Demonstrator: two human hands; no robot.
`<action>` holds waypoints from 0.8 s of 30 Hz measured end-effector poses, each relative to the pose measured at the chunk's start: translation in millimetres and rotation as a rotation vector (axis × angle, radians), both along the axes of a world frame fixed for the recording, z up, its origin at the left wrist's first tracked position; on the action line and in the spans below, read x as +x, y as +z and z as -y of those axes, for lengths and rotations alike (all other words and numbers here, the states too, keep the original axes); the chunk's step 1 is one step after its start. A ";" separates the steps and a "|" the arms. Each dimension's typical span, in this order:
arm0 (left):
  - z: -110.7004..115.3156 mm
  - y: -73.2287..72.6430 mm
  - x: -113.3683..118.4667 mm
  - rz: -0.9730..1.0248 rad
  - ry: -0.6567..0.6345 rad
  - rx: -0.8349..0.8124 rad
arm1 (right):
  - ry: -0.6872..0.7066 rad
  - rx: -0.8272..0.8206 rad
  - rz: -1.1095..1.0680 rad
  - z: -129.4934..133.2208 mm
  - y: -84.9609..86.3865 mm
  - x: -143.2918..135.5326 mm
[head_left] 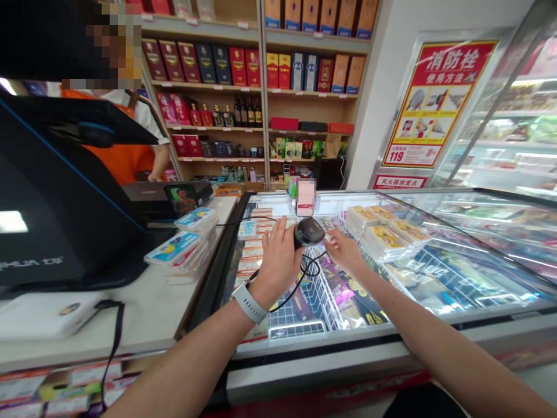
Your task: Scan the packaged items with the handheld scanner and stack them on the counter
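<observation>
behind the scanner (pixel 310 231), fingertips hidden

Glossy black plastic scanner (pixel 309 231); clear glass freezer top (pixel 278 273); pale wood shelves (pixel 202 87)

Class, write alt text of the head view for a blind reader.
A left hand holds a black cabled device, the right hand close beside it, above a glass-topped freezer of packaged food; behind are shelves of boxes and a person in orange.
</observation>
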State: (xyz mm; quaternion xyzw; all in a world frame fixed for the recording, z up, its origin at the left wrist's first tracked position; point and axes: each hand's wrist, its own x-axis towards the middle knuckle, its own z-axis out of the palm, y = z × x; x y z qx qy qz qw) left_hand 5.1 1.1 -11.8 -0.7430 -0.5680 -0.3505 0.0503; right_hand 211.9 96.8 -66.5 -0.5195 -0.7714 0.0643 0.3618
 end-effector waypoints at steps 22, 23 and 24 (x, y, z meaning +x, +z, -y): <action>-4.3 4.9 -5.4 0.016 0.041 0.015 | -0.033 -0.085 -0.274 2.0 8.3 7.0; -5.9 4.1 -6.4 0.011 0.045 0.023 | -0.033 -0.082 -0.288 1.9 9.1 7.1; -7.5 3.2 -7.2 0.006 0.048 0.032 | -0.037 -0.081 -0.301 1.5 9.5 7.3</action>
